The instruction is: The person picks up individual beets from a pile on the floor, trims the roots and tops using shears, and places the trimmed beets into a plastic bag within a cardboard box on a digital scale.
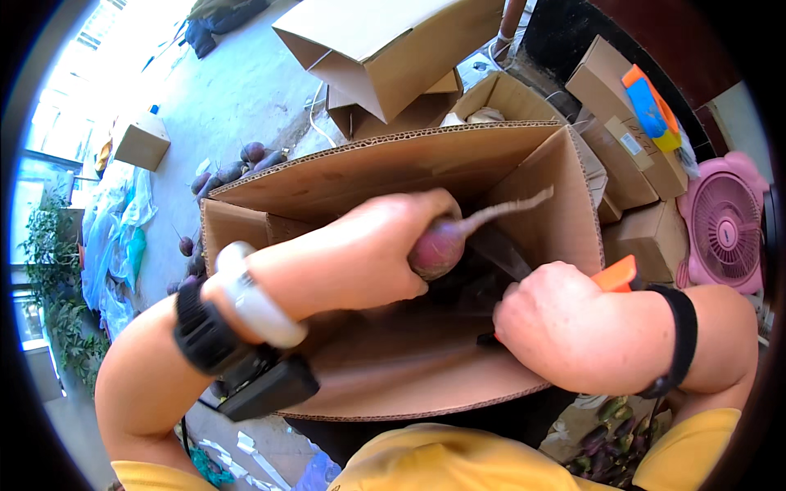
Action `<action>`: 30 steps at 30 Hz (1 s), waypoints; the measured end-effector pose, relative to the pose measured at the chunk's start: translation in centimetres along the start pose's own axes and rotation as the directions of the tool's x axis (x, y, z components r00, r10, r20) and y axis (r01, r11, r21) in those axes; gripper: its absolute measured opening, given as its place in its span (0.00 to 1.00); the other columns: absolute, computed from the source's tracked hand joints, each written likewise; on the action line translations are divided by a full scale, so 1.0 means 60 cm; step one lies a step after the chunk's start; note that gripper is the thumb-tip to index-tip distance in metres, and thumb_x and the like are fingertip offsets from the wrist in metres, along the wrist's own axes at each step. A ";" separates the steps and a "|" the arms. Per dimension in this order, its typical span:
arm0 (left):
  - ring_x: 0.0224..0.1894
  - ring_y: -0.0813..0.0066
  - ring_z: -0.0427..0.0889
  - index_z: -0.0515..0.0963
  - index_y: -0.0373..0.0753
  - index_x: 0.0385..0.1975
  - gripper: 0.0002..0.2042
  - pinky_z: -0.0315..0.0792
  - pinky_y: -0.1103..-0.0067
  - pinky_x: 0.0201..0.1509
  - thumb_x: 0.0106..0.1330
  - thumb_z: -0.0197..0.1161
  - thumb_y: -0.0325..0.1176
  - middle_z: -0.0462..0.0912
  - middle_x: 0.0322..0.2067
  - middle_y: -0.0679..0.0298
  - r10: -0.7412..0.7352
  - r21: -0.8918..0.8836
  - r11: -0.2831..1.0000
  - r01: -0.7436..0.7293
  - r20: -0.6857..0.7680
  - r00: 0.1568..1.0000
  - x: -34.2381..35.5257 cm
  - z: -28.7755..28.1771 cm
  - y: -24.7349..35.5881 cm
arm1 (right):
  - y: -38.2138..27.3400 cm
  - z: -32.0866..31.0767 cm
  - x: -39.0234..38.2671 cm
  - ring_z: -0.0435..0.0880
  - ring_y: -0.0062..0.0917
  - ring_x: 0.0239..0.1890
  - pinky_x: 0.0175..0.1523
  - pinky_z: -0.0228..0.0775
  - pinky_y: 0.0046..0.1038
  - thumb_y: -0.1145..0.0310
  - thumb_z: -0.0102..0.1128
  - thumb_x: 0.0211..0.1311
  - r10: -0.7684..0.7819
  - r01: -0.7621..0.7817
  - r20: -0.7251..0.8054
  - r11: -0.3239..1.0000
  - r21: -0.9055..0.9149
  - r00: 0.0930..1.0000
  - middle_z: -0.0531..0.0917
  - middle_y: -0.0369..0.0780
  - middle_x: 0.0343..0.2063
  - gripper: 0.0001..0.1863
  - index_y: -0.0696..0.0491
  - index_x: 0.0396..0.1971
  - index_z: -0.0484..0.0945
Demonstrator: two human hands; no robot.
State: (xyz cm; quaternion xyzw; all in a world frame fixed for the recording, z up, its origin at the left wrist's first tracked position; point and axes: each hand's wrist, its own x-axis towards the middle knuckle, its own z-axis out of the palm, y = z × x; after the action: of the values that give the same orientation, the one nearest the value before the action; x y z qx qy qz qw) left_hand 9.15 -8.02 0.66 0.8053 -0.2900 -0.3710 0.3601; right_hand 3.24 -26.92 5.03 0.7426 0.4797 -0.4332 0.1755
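Yellow sleeves sit nearest, and from them both forearms reach forward over an open carton (458,164). The right hand (550,321) is closed tight around an orange-handled knife (616,273); the blade runs away from the knuckles toward the left hand and is blurred, so its edge is hard to trace. The left hand (385,245), with a pale bangle and a black strap on its wrist, is wrapped around a purple root (438,245), holding it above the carton's inside. Only the root's rounded end shows past the fingers, and its thin pale tail points up and away toward the carton's far right wall.

The root looks firm and fairly dense, with a smooth skin that might slip if damp; I judge the thick body the place to take hold, as the left hand does, since the tail looks too slender and bendy to bear it.

Beyond the left hand, past the carton's far wall, more purple roots (237,164) lie on the floor. Farther still stand other cartons (385,49), and out past the right hand a pink fan (725,225).
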 end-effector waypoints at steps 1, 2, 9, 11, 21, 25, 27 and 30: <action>0.40 0.59 0.77 0.71 0.35 0.45 0.24 0.72 0.71 0.47 0.44 0.67 0.23 0.79 0.37 0.53 -0.045 0.037 0.999 0.040 0.123 0.991 0.018 0.002 -0.006 | 0.003 0.001 0.000 0.84 0.28 0.31 0.30 0.74 0.28 0.71 0.62 0.45 0.009 -0.009 0.012 1.000 0.013 1.000 0.83 0.38 0.26 0.05 0.52 0.24 0.82; 0.39 0.57 0.78 0.71 0.34 0.44 0.22 0.72 0.70 0.46 0.45 0.66 0.22 0.79 0.35 0.53 0.003 0.134 0.991 -0.025 0.159 0.987 0.034 0.013 -0.026 | 0.004 0.003 0.001 0.84 0.28 0.31 0.31 0.74 0.28 0.71 0.62 0.46 0.024 -0.025 0.027 0.999 0.024 0.999 0.83 0.39 0.27 0.05 0.53 0.25 0.82; 0.39 0.57 0.79 0.71 0.36 0.45 0.25 0.73 0.69 0.42 0.42 0.67 0.24 0.79 0.33 0.53 -0.162 0.117 0.982 0.149 0.112 0.980 0.102 0.086 -0.105 | 0.001 0.018 -0.011 0.82 0.27 0.33 0.33 0.73 0.27 0.70 0.60 0.49 0.075 -0.079 -0.116 0.997 -0.025 0.990 0.80 0.39 0.27 0.07 0.56 0.29 0.79; 0.39 0.60 0.80 0.70 0.36 0.46 0.25 0.74 0.70 0.43 0.43 0.68 0.24 0.80 0.34 0.54 -0.234 -0.069 0.970 0.232 -0.029 0.972 0.112 0.115 -0.122 | -0.002 0.023 -0.012 0.82 0.27 0.33 0.33 0.73 0.27 0.70 0.60 0.49 0.094 -0.100 -0.155 0.994 -0.033 0.983 0.80 0.38 0.27 0.07 0.56 0.28 0.79; 0.53 0.61 0.76 0.64 0.34 0.63 0.34 0.68 0.73 0.59 0.56 0.67 0.38 0.77 0.51 0.51 -0.380 -0.592 0.745 0.307 0.001 0.925 0.118 0.213 -0.215 | -0.012 0.039 -0.013 0.79 0.25 0.30 0.29 0.71 0.25 0.69 0.59 0.49 0.145 -0.164 -0.235 0.985 -0.061 0.961 0.78 0.36 0.24 0.06 0.54 0.27 0.80; 0.57 0.54 0.74 0.67 0.42 0.63 0.32 0.67 0.69 0.61 0.57 0.65 0.44 0.78 0.52 0.50 -0.223 0.252 0.952 0.174 0.183 0.957 0.092 0.176 -0.320 | -0.017 0.038 -0.006 0.78 0.25 0.31 0.29 0.70 0.25 0.69 0.59 0.49 0.131 -0.160 -0.226 0.980 -0.115 0.965 0.78 0.36 0.24 0.06 0.54 0.27 0.80; 0.57 0.52 0.73 0.68 0.47 0.62 0.30 0.67 0.67 0.61 0.58 0.62 0.45 0.76 0.53 0.50 -0.420 0.433 0.853 0.290 0.242 0.875 0.091 0.180 -0.300 | -0.016 0.040 -0.007 0.78 0.25 0.31 0.29 0.70 0.25 0.69 0.59 0.48 0.132 -0.159 -0.219 0.981 -0.109 0.967 0.78 0.36 0.24 0.06 0.54 0.27 0.80; 0.56 0.51 0.74 0.67 0.54 0.62 0.29 0.67 0.65 0.60 0.58 0.61 0.48 0.74 0.55 0.51 -0.519 0.594 0.754 0.279 0.279 0.808 0.092 0.194 -0.280 | -0.018 0.043 -0.008 0.78 0.25 0.31 0.29 0.71 0.25 0.69 0.59 0.48 0.128 -0.161 -0.231 0.978 -0.129 0.965 0.78 0.36 0.25 0.07 0.54 0.28 0.80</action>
State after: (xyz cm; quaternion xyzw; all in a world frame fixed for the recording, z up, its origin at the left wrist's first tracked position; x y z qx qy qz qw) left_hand 6.20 -6.68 -20.23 0.8141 -0.2681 -0.5138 -0.0371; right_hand 0.99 -28.39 4.12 0.8043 0.4712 -0.2974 0.2063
